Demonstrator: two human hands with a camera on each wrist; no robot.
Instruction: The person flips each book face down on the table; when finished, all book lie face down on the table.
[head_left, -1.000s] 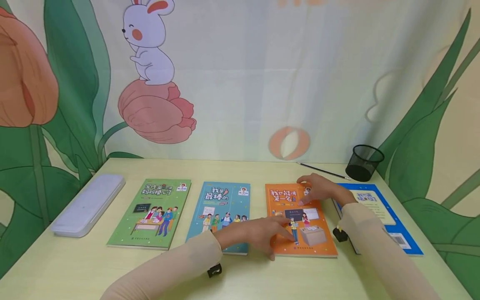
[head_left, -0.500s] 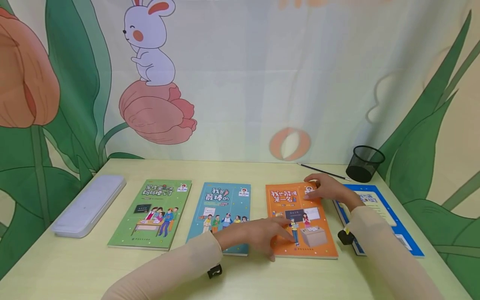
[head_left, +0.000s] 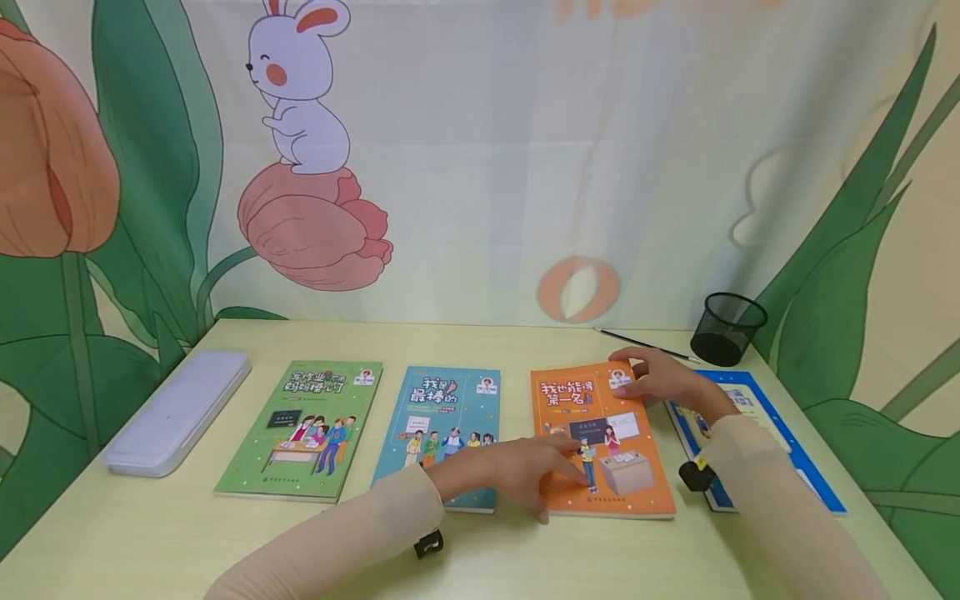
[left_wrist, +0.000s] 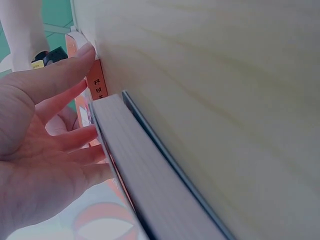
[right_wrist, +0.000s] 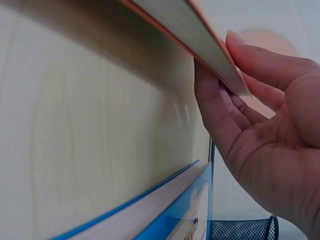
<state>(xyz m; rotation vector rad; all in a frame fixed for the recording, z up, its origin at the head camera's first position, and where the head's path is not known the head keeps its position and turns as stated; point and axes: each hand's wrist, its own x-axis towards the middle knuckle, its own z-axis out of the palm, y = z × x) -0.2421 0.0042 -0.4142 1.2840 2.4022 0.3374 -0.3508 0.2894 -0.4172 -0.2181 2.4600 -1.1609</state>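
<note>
On orange book (head_left: 600,437): 我也能得第一名.

The head view looks forward and down across the table (head_left: 150,533); both wrist views sit low and close, sharing the orange book (head_left: 600,442) with it

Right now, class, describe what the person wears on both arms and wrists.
Both arms wear long, close-fitting cream-beige sleeves reaching the wrists. The left hand and right hand are bare, with no rings or gloves visible. A small black device sits under each wrist; the right one shows a yellow mark.
</note>
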